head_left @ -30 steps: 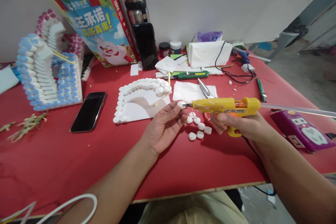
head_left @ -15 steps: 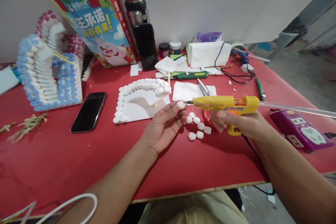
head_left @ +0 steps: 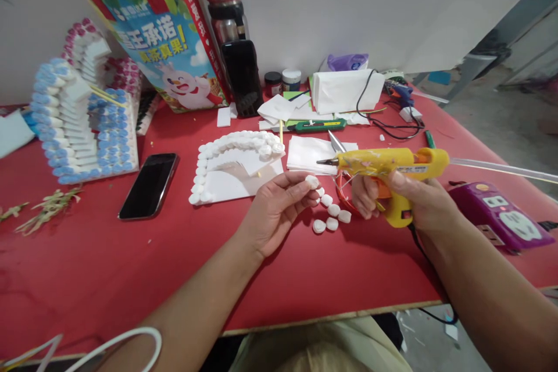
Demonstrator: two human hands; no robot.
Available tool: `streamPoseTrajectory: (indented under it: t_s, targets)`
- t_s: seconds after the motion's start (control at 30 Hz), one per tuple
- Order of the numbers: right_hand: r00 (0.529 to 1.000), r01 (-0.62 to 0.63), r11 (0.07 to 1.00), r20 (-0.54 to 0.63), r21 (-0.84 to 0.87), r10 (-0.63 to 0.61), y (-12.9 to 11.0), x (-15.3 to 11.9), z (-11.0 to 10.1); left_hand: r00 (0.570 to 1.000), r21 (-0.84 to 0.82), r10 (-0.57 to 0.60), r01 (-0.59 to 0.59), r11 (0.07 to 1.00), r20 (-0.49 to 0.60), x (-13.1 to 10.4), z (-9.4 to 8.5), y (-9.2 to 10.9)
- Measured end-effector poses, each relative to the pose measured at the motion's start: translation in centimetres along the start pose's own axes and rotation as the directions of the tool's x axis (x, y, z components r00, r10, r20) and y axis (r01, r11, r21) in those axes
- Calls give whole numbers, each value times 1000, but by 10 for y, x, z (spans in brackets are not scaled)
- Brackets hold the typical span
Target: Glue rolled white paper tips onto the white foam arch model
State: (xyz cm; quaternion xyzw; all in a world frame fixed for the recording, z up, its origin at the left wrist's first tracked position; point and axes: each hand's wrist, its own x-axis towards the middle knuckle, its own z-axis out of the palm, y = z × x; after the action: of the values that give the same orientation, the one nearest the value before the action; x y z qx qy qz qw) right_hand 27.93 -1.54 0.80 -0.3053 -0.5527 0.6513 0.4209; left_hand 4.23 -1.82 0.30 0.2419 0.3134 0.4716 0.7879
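Between thumb and fingertips, my left hand (head_left: 279, 209) pinches a small white rounded piece (head_left: 311, 182). My right hand (head_left: 405, 197) grips a yellow hot glue gun (head_left: 379, 161), its nozzle pointing left, above and a little apart from the white piece. A clear glue stick (head_left: 497, 168) sticks out of the gun's back. Several loose white pieces (head_left: 333, 210) lie on the red table just right of my left hand. Behind that hand stands a white board model (head_left: 231, 183) edged with rows of similar white pieces.
A black phone (head_left: 149, 186) lies left of the model, near a blue-and-white model (head_left: 87, 128). Scissors (head_left: 335, 142), folded white paper (head_left: 307, 154) and a green cutter (head_left: 318, 125) lie behind my hands. A purple power strip (head_left: 501, 215) sits at the right.
The glue gun has drawn back right and slightly up, so its nozzle has left the white piece. My left hand has shifted slightly right, still pinching it.
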Motion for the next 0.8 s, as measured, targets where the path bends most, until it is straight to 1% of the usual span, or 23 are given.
streamPoseTrajectory:
  t_s: [0.1,0.17,0.2,0.27,0.3,0.33,0.37,0.4,0.43,0.47,0.5,0.53,0.57,0.6,0.63,0.7,0.8]
  targets:
    - [997,36,999,-76,39,-33,-4,1,4,999,42,-37,37,998,-10,-10,7,-3]
    - [991,52,998,-124,41,-46,-6,3,5,996,108,-82,84,991,-28,-24,9,-4]
    - [989,57,998,-140,40,-51,-7,3,6,995,165,-93,99,981,-45,-32,9,-3]
    - [987,60,998,-154,33,-55,-9,3,6,991,338,-87,116,934,-100,-51,2,3]
    - [986,60,998,-156,22,-56,-10,3,6,988,434,-50,110,894,-146,-60,-3,8]
    - [987,58,998,-153,8,-56,-10,3,6,984,548,16,86,832,-179,-68,-11,14]
    - [987,58,998,-153,-3,-58,-11,3,6,975,673,104,55,738,-194,-75,-19,20]
    - [986,57,998,-158,-11,-58,-11,3,6,956,787,220,16,617,-192,-80,-28,28]
    - [985,57,998,-164,-15,-59,-12,3,7,916,880,364,-29,475,-167,-83,-38,35]
    - [984,57,998,-170,-16,-59,-12,4,8,868,946,481,-41,320,-125,-85,-47,42]
    - [983,55,998,-173,-16,-57,-12,4,9,811,986,582,-42,160,-60,-84,-55,49]
    - [982,54,998,-180,-17,-56,-12,4,9,777,1000,629,-21,-2,18,-82,-63,55]
    - [981,48,999,-185,-20,-51,-12,5,10,753,989,649,-12,-147,105,-79,-70,60]
    - [981,41,999,-188,-21,-44,-12,5,10,734,966,655,-6,-260,180,-76,-76,63]
    - [980,38,999,-194,-20,-41,-11,5,10,723,937,646,-5,-349,244,-72,-81,66]
    - [977,36,999,-209,-15,-38,-10,5,9,718,879,610,-7,-476,336,-66,-89,70]
    - [974,37,999,-224,-28,-42,-10,6,9,713,784,544,-14,-621,443,-62,-99,73]
